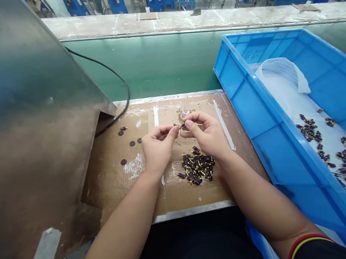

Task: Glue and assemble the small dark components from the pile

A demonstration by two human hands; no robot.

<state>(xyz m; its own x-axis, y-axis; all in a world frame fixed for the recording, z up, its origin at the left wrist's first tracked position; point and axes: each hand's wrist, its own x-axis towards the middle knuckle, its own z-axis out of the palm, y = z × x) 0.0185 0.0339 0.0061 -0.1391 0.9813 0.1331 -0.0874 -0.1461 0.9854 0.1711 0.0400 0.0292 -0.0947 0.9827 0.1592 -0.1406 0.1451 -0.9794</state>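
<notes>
My left hand (160,145) and my right hand (207,133) meet fingertip to fingertip over the cardboard-covered worktop (114,195). Between the right thumb and fingers is a small dark piece (183,125), its exact kind too small to make out. The left thumb and forefinger are pinched right beside it; what they hold is mostly hidden. Just below my hands lies a pile of small dark-and-yellow parts (198,167). Behind the fingertips sits a small clear round object (184,113). Several dark round discs (123,162) lie to the left.
At the right stands a large blue crate (248,104) with white sheeting and many more dark-and-yellow parts. A big metal housing (28,126) fills the left side, with a black cable (124,84) beside it. A green panel (163,65) borders the back, blue stools (116,0) beyond.
</notes>
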